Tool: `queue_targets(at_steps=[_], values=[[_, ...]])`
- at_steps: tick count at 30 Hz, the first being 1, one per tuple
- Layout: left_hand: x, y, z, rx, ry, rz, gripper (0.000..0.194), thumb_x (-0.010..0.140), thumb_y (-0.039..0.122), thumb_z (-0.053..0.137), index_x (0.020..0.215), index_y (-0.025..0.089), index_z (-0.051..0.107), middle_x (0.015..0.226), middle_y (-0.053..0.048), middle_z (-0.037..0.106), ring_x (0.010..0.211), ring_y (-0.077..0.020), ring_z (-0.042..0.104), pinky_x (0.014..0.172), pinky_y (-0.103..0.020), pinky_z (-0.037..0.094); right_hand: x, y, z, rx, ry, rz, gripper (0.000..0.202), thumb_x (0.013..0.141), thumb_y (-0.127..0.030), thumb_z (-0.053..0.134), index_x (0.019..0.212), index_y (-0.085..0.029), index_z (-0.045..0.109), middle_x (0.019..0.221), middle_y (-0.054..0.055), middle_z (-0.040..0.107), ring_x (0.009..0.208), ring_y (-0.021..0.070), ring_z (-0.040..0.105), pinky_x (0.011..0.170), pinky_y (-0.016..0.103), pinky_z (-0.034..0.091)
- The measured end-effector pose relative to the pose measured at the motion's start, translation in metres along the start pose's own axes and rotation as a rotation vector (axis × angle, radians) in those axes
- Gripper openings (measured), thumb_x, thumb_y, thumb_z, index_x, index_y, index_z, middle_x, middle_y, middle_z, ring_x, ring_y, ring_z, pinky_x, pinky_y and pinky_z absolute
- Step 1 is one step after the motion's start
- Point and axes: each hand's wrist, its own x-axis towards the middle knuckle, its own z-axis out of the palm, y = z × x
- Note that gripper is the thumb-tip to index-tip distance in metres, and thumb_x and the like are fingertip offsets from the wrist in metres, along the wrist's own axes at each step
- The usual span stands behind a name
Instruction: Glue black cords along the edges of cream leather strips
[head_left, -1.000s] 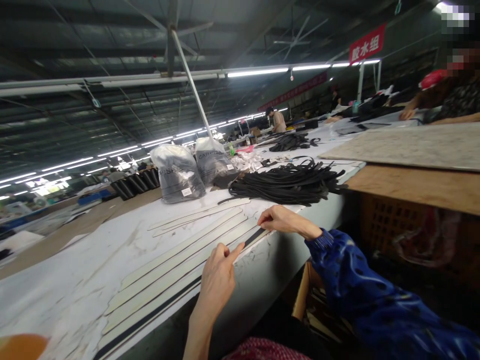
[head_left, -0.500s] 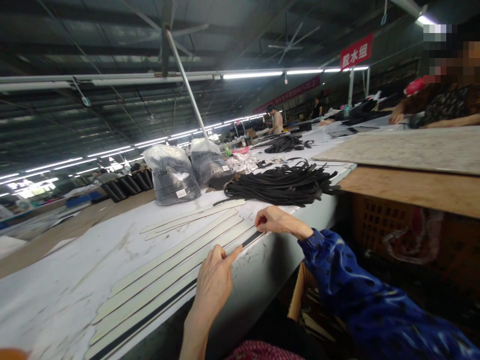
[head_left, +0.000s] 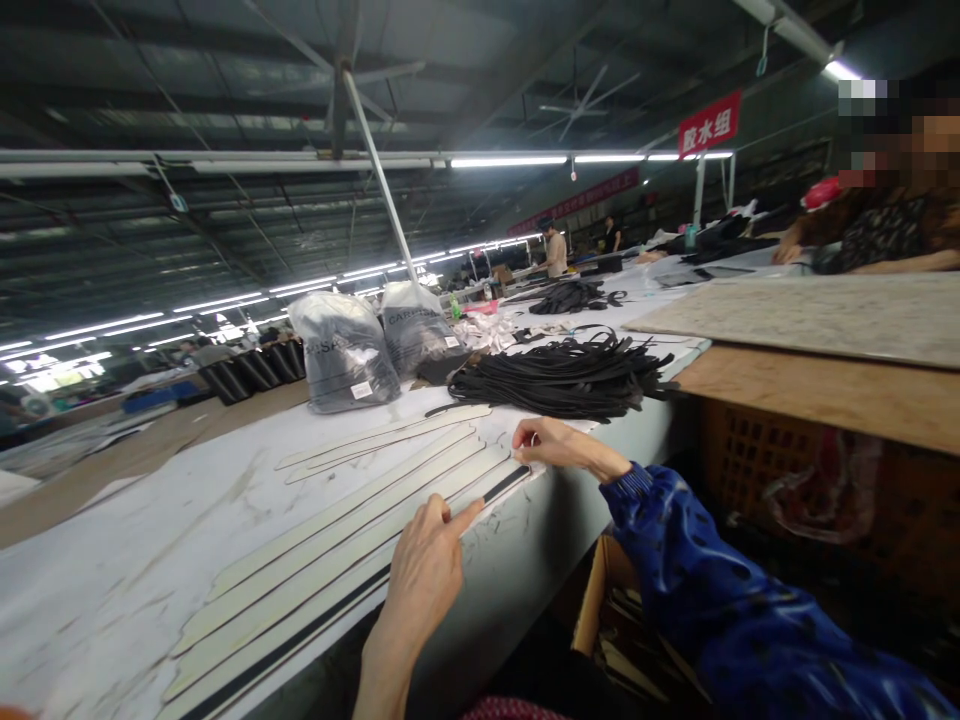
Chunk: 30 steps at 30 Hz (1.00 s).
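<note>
Head view: on the counter (head_left: 187,540), a black strip (head_left: 507,484) lies along the front of a row of pale strips (head_left: 337,530), its left end cut off by the frame. The left hand (head_left: 424,555), loosely half open, rests its straight index finger on the black strip and hides the middle. At the strip's right end, the right hand (head_left: 555,445) has thumb and fingertips drawn together; whether they pinch anything, I cannot tell. Below, a box (head_left: 592,597), partly behind the blue sleeve (head_left: 675,550), holds pale scraps (head_left: 626,672). Further right, an orange crate's (head_left: 739,440) contents are too dark to make out.
</note>
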Motion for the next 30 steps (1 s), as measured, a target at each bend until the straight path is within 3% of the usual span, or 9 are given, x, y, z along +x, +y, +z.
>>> queue_targets(at_steps=[4,8,11,15,20,25,27,30], values=[[0.001,0.002,-0.001,-0.010,-0.003,-0.010,0.062,0.081,0.003,0.033,0.131,0.035,0.051,0.096,-0.006,0.047,0.085,-0.0200,0.051,0.077,-0.032,0.041,0.001,0.001,-0.009,0.096,0.131,-0.061,0.018,0.079,-0.028,0.054,0.080,-0.013,0.064,0.072,0.000,0.059,0.065,0.0117,0.050,0.061,0.022,0.037],[-0.002,0.004,-0.003,-0.007,0.009,-0.021,0.060,0.083,0.004,0.032,0.131,0.036,0.051,0.092,-0.006,0.046,0.087,-0.0204,0.050,0.077,-0.032,0.041,-0.002,-0.017,0.012,0.116,0.033,-0.184,0.016,0.078,-0.027,0.058,0.082,-0.014,0.067,0.073,0.001,0.063,0.067,0.0125,0.054,0.063,0.023,0.039],[-0.004,0.007,-0.005,-0.020,0.024,-0.008,0.059,0.084,0.005,0.032,0.130,0.036,0.052,0.090,-0.006,0.046,0.086,-0.0209,0.049,0.076,-0.032,0.040,-0.004,-0.022,0.024,0.143,0.007,-0.194,0.018,0.077,-0.028,0.059,0.084,-0.015,0.070,0.076,0.003,0.066,0.069,0.0139,0.056,0.064,0.024,0.041],[-0.004,0.007,-0.004,-0.064,0.068,-0.002,0.059,0.083,0.004,0.035,0.129,0.035,0.053,0.091,-0.006,0.047,0.089,-0.0219,0.049,0.077,-0.033,0.040,0.001,-0.003,0.015,0.067,-0.002,-0.130,0.025,0.079,-0.033,0.057,0.089,-0.016,0.072,0.080,0.004,0.069,0.072,0.0161,0.058,0.066,0.026,0.042],[-0.008,0.012,-0.004,-0.112,0.112,-0.018,0.055,0.082,0.004,0.037,0.125,0.032,0.057,0.090,-0.007,0.047,0.088,-0.0220,0.048,0.079,-0.034,0.042,0.011,0.012,0.009,0.005,-0.220,-0.212,0.037,0.081,-0.046,0.054,0.092,-0.016,0.073,0.091,0.007,0.069,0.082,0.0204,0.060,0.073,0.030,0.045],[-0.034,0.008,-0.011,-0.287,0.318,0.047,0.042,0.086,0.008,0.039,0.120,0.022,0.059,0.095,-0.007,0.056,0.093,-0.0202,0.050,0.085,-0.032,0.044,0.018,0.024,0.019,0.032,-0.173,-0.114,0.039,0.073,-0.055,0.060,0.087,-0.021,0.076,0.095,0.012,0.069,0.090,0.0276,0.062,0.078,0.035,0.046],[-0.058,-0.009,-0.013,-0.373,0.463,-0.051,0.030,0.088,0.013,0.042,0.108,0.020,0.063,0.094,-0.006,0.060,0.093,-0.0189,0.052,0.087,-0.033,0.044,0.023,0.034,0.022,0.071,-0.151,-0.100,0.035,0.068,-0.052,0.064,0.085,-0.024,0.077,0.097,0.013,0.070,0.095,0.0291,0.062,0.081,0.036,0.046],[-0.109,-0.058,-0.019,-0.401,0.703,-0.457,0.019,0.087,0.022,0.046,0.085,0.017,0.064,0.082,-0.005,0.063,0.083,-0.0186,0.056,0.078,-0.033,0.045,0.028,0.044,0.025,0.115,-0.117,-0.084,0.024,0.064,-0.044,0.070,0.080,-0.028,0.078,0.099,0.013,0.070,0.098,0.0294,0.062,0.086,0.037,0.044]])
